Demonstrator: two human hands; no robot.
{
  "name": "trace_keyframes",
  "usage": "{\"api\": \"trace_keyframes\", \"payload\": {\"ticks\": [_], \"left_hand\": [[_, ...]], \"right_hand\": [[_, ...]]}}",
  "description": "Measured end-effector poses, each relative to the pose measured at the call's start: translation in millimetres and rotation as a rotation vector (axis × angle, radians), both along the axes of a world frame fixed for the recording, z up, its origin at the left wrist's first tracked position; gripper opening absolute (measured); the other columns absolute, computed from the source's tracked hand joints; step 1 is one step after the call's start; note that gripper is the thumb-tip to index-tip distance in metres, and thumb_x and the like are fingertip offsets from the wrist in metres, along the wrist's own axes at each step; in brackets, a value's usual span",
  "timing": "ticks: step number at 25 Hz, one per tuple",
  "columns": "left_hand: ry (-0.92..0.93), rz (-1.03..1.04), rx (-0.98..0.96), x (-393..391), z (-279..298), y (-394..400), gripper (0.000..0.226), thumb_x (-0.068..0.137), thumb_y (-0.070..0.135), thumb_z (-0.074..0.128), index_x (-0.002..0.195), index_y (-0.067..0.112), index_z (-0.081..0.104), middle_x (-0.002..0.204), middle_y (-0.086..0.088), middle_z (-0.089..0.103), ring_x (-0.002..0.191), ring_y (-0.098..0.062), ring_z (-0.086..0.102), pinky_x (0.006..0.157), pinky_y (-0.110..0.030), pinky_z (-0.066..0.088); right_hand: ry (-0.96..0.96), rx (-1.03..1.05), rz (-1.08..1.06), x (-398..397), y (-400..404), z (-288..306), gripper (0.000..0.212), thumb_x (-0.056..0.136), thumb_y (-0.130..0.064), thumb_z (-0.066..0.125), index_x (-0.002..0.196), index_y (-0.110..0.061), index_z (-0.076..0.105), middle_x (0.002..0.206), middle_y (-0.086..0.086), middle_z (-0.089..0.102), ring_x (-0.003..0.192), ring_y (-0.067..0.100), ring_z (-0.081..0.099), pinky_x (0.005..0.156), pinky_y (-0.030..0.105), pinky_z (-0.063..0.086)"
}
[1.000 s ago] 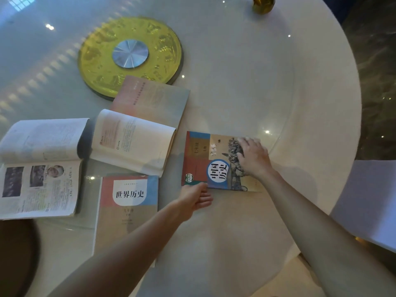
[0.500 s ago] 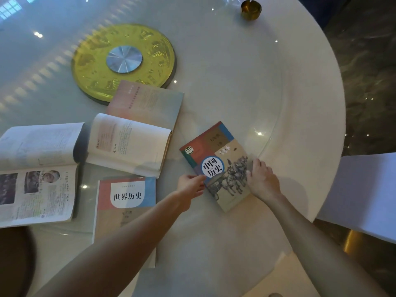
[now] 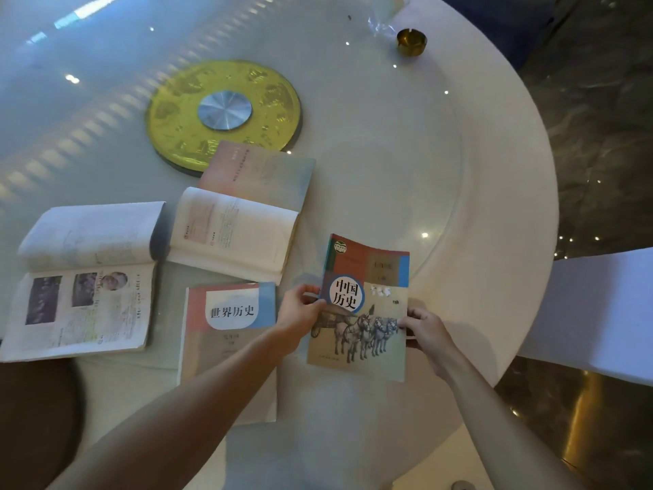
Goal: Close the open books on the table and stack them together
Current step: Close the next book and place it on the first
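Two hands meet on the nearest book: my left hand (image 3: 300,309) pinches the left edge of the horse-cover book (image 3: 364,309) with its fingers (image 3: 311,290) pressed against the cover, and my right hand (image 3: 429,334) grips the right edge, fingers (image 3: 411,314) curled onto the cover. That closed book sits upright to me, near the right rim of the round white surface (image 3: 494,206); whether it is fully flat or slightly lifted I cannot tell. Just left of it, partly under my left forearm, lies the closed blue-and-red book (image 3: 229,313), cover up. Further left, at the surface's near-left part, the photo-page book (image 3: 84,281) lies open, pages up. Behind the blue-and-red one, the pink-cover book (image 3: 243,210) is also open, its far cover touching or overlapping the edge of the gold disc (image 3: 222,111) with a silver hub at the centre. A glass turntable (image 3: 388,153) covers most of the surface and reflects ceiling lights. At the far right edge stands a small brass ashtray (image 3: 411,40), with a crumpled clear wrapper (image 3: 381,24) just beside it. Right of the surface, a white-draped chair (image 3: 600,313) stands on dark marbled floor (image 3: 600,118).
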State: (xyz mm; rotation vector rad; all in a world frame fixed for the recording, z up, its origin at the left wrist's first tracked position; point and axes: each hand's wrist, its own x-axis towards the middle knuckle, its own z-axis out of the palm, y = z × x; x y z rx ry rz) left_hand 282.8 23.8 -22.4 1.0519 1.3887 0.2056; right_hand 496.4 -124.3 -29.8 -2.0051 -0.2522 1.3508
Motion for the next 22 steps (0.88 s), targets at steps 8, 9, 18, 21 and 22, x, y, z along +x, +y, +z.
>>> {"api": "trace_keyframes", "payload": {"ticks": [8, 9, 18, 21, 22], "left_hand": [[-0.029, 0.21, 0.127, -134, 26, 10, 0.012, 0.093, 0.006, 0.066, 0.104, 0.011, 0.066, 0.094, -0.015, 0.076, 0.071, -0.025, 0.073, 0.055, -0.038, 0.058], [-0.018, 0.237, 0.126, -151, 26, 9, 0.011, 0.094, 0.006, 0.066, 0.103, 0.013, 0.066, 0.094, -0.014, 0.076, 0.068, -0.021, 0.073, 0.05, -0.034, 0.057], [0.228, 0.285, 0.082, -246, -7, -15, 0.011, 0.093, 0.011, 0.064, 0.103, 0.017, 0.066, 0.099, -0.006, 0.075, 0.081, -0.022, 0.073, 0.063, -0.04, 0.061], [0.321, 0.189, 0.127, -258, -15, -21, 0.016, 0.092, 0.013, 0.06, 0.103, 0.02, 0.069, 0.098, -0.003, 0.075, 0.086, -0.023, 0.072, 0.067, -0.04, 0.061], [0.341, 0.16, 0.148, -261, -16, -22, 0.019, 0.092, 0.014, 0.06, 0.106, 0.019, 0.07, 0.1, -0.003, 0.075, 0.089, -0.023, 0.071, 0.071, -0.041, 0.061]], "right_hand": [[0.118, 0.172, 0.11, -105, 52, 28, 0.017, 0.099, -0.018, 0.062, 0.112, -0.014, 0.072, 0.097, 0.018, 0.081, 0.077, 0.027, 0.077, 0.062, 0.039, 0.062], [0.107, 0.163, 0.135, -120, 60, 29, 0.017, 0.1, -0.018, 0.062, 0.111, -0.011, 0.073, 0.096, 0.018, 0.08, 0.075, 0.027, 0.077, 0.062, 0.04, 0.063], [-0.097, 0.032, 0.326, -227, 66, 5, 0.009, 0.099, -0.012, 0.059, 0.1, -0.006, 0.067, 0.095, 0.013, 0.077, 0.075, 0.022, 0.076, 0.056, 0.035, 0.059], [-0.289, -0.002, 0.413, -244, 63, -2, 0.009, 0.096, -0.012, 0.058, 0.099, -0.016, 0.065, 0.095, 0.004, 0.074, 0.082, 0.021, 0.071, 0.068, 0.039, 0.056], [-0.348, -0.003, 0.429, -248, 63, -2, 0.01, 0.096, -0.012, 0.057, 0.098, -0.018, 0.065, 0.096, 0.002, 0.074, 0.081, 0.017, 0.069, 0.065, 0.035, 0.053]]}}
